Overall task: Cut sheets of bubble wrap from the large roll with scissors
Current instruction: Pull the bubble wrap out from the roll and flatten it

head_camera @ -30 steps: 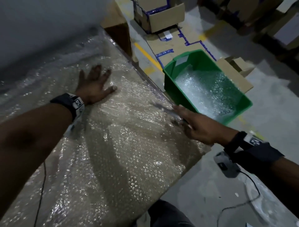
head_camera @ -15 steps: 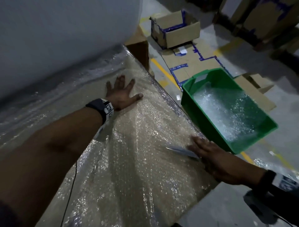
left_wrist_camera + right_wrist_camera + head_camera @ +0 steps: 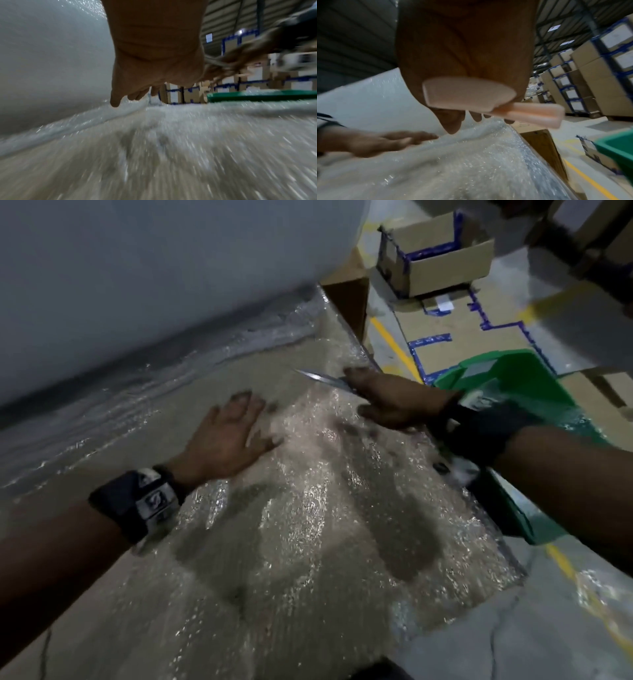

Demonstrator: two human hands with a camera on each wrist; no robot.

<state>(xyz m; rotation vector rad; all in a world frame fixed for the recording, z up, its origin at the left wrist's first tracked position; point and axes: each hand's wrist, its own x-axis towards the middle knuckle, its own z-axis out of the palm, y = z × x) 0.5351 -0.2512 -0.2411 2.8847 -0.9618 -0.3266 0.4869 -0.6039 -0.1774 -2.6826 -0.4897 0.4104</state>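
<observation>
The large bubble wrap roll (image 3: 137, 268) lies at the back left, and its loose sheet (image 3: 308, 525) is spread over the table. My left hand (image 3: 233, 436) presses flat on the sheet with fingers spread, in front of the roll. My right hand (image 3: 390, 402) grips the scissors by the table's right edge. Their metal blades (image 3: 318, 378) point left toward the roll, just above the sheet. The right wrist view shows the pink scissor handles (image 3: 471, 94) in my palm and the left hand (image 3: 385, 140) flat on the wrap. The left wrist view is blurred and shows straight fingers (image 3: 118, 100).
A green bin (image 3: 496, 371) holding cut bubble wrap stands on the floor just right of the table. An open cardboard box (image 3: 438, 258) and flattened cardboard (image 3: 462, 337) lie beyond it. Stacked boxes on racks (image 3: 590, 74) fill the background.
My right hand has carried the scissors along the table's right edge toward the roll. The two hands are now closer together, and the left hand still lies flat on the sheet.
</observation>
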